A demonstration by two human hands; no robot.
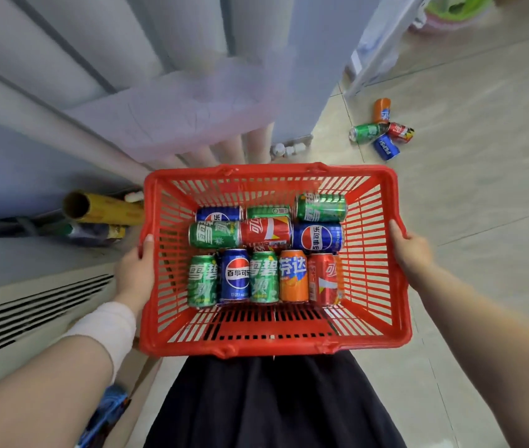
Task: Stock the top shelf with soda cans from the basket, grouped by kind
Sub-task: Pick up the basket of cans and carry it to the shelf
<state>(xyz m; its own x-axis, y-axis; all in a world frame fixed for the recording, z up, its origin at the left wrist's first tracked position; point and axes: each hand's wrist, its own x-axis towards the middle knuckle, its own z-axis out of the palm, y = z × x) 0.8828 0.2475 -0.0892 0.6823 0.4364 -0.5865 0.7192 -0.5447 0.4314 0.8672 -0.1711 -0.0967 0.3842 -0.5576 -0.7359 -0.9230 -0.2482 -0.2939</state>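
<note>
The red basket (369,260) is carried at waist height over the floor (482,221), gripped at both short sides; the left hand (135,273) curls over the left rim, the right hand (413,250) clamps the right rim, fingers pressed around the plastic; neither holds a can. Inside lie the soda cans (264,250), mixed: green, blue, red and one orange, a front row side by side, the rest heaped behind. No can looks shelved yet, so this seems the carrying stage; the top shelf is not clearly in view. Next the basket wants setting down, freeing a hand to pick one kind. Four loose cans (382,130) lie on the floor by its far right edge.
</note>
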